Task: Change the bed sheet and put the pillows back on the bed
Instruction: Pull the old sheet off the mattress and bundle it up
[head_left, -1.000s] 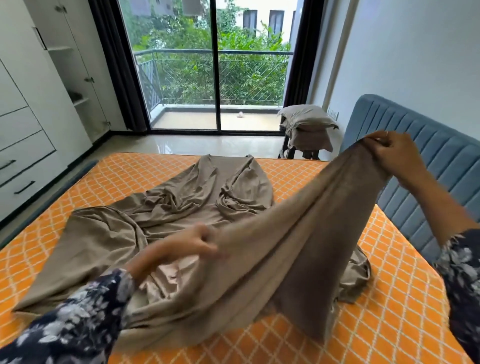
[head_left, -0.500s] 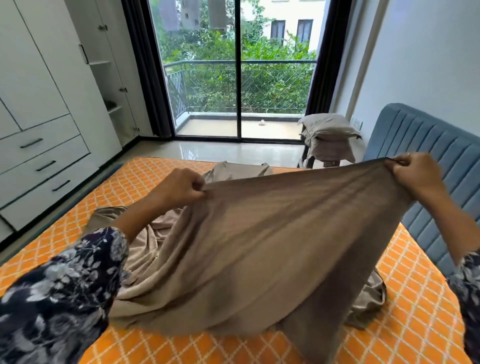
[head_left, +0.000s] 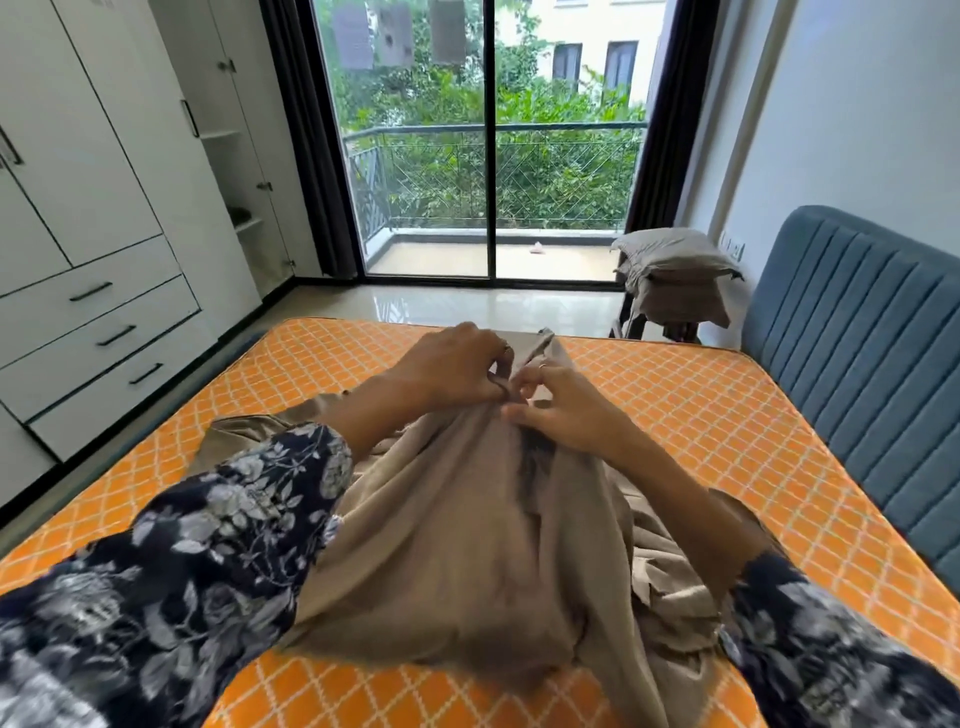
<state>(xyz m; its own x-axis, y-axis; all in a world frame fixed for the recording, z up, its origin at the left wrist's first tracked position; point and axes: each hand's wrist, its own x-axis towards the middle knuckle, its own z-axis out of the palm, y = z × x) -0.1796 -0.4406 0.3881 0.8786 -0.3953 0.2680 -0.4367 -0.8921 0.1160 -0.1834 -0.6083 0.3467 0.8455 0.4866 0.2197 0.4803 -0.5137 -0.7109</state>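
Sheet: the beige sheet (head_left: 467, 545) lay bunched on the orange mattress (head_left: 701, 415), its bulk hanging down and toward the near edge from the two grips, with loose folds trailing toward the near right corner.
Left grip: the left hand (head_left: 447, 369) pinched a gathered edge of the sheet, fingers curled round the cloth.
Right grip: the right hand (head_left: 561, 410) pinched the same edge just beside the left, the two hands almost touching above the middle of the mattress.
Key relation: both edges met at one raised point, so the cloth fell in a doubled drape whose long axis ran from the grips back to the near edge; neither hand was nearer.
Pillows: the pillows (head_left: 675, 260) sat stacked off the bed, beyond its far right corner, near the headboard (head_left: 857, 322).
Hidden: the sleeves covered the near folds; motion blur smeared the fingertips, so which corner was held could not be told.
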